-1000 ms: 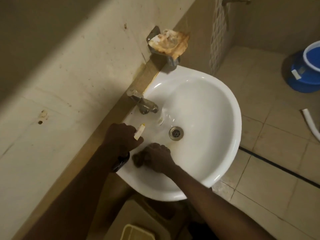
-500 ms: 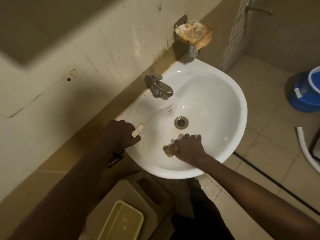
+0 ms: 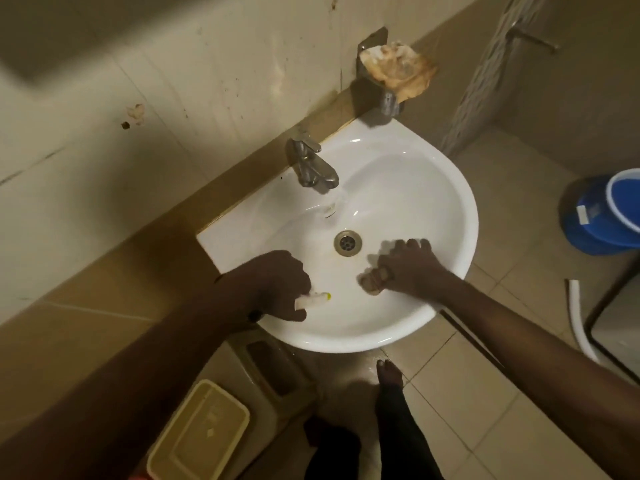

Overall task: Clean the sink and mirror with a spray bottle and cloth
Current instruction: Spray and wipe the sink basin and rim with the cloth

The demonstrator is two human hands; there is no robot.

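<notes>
White porcelain fills the middle of our view: the sink [image 3: 433, 209], fixed to a stained tiled wall [image 3: 173, 98], with a metal tap [image 3: 313, 166] at its far left edge and the drain [image 3: 347, 242] in the bowl. Our right hand [image 3: 408, 268] lies inside the bowl just right of the drain, fingers curled round a brownish cloth [image 3: 373, 278] and pressing it to the porcelain. Our left hand [image 3: 277, 284] hangs over the near left rim, clenched round the spray bottle [image 3: 313, 300]; only its pale nozzle with a yellow tip shows past the knuckles. A rusty soap dish [image 3: 394, 69] juts from the wall beyond the sink. On the tiled floor [image 3: 519, 237] stand a blue bucket [image 3: 602, 220] at far right and a cream lidded tub [image 3: 199, 434] near left.
</notes>
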